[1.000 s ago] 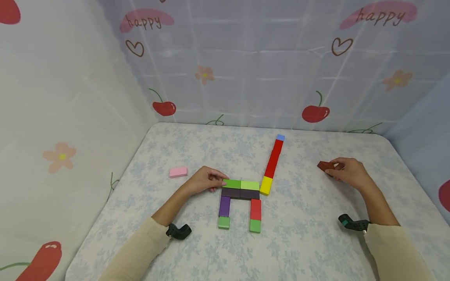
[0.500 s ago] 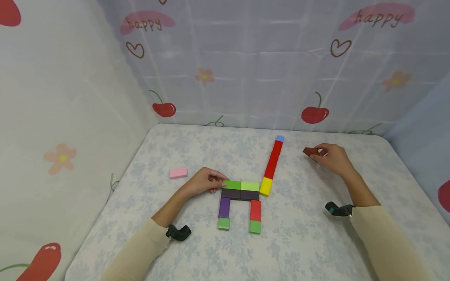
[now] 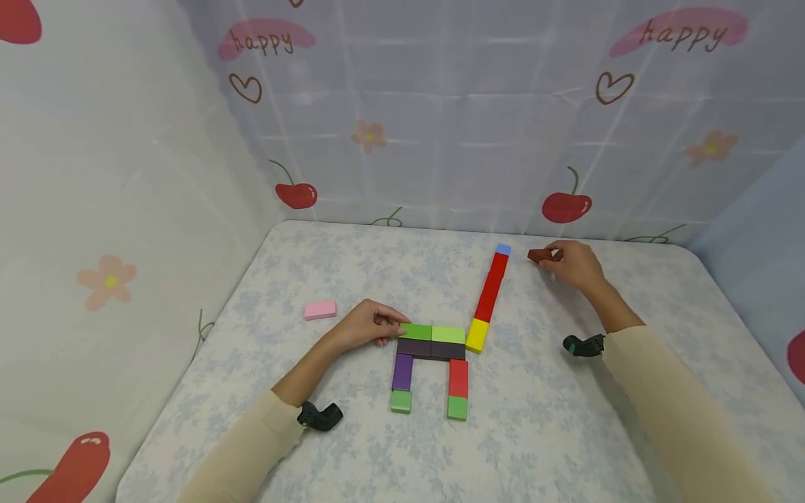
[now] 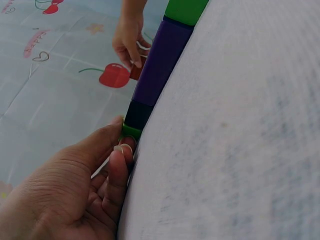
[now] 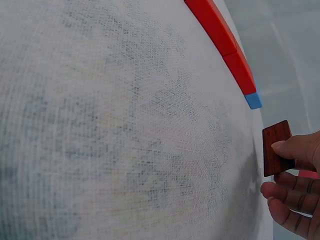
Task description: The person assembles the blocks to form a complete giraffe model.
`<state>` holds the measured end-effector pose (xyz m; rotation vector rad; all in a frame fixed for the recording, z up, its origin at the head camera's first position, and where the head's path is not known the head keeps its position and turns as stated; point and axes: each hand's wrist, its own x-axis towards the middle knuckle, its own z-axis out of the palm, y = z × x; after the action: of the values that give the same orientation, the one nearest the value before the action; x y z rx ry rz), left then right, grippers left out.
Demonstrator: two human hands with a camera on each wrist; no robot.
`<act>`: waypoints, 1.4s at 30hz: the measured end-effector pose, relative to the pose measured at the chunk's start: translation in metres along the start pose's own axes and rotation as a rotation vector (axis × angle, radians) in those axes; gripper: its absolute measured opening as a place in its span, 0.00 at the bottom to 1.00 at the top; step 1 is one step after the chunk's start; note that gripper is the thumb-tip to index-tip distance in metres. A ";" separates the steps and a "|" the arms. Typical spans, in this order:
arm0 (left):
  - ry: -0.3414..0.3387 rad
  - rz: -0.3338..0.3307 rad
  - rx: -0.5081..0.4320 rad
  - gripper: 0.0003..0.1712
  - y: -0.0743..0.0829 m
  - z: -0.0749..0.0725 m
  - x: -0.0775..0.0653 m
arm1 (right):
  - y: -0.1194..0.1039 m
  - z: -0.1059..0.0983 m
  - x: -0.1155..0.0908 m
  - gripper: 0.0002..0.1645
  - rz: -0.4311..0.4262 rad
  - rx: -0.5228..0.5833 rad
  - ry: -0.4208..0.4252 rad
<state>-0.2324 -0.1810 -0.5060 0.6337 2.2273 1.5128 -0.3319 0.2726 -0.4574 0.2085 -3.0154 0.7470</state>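
Note:
In the head view my left hand (image 3: pixel 363 325) pinches the left end of a green block (image 3: pixel 416 331) in the top row of a flat block figure. A light green block (image 3: pixel 449 335) continues that row, above dark blocks (image 3: pixel 415 347). Below them, a purple block (image 3: pixel 402 372) and a red block (image 3: pixel 458 378) form two legs, each with a green end. My right hand (image 3: pixel 577 265) holds a reddish-brown wooden block (image 5: pixel 275 150) between thumb and fingers, right of the blue block (image 3: pixel 503 249). A shadow lies on the table below it.
A slanted line of red blocks (image 3: pixel 492 285) runs between the blue block and a yellow block (image 3: pixel 478 335) near the figure's upper right corner. A pink block (image 3: pixel 320 309) lies left of my left hand. Patterned curtain (image 3: pixel 440 140) stands behind the cloth-covered table (image 3: pixel 534 447).
My right hand has carried the wooden block away from me and to the left, close to the blue block. The left hand stays at the green block.

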 end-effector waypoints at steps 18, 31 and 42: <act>-0.010 0.010 -0.017 0.13 -0.002 -0.001 0.002 | -0.001 0.014 0.019 0.26 -0.041 0.046 0.002; 0.000 -0.020 -0.044 0.13 0.000 0.001 0.001 | -0.007 0.018 0.023 0.23 -0.104 0.050 0.027; 0.000 -0.009 -0.034 0.12 -0.001 0.000 0.001 | -0.013 0.021 0.025 0.23 -0.091 0.058 0.019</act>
<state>-0.2335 -0.1809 -0.5067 0.6131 2.1966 1.5423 -0.3545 0.2486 -0.4688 0.3360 -2.9457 0.8237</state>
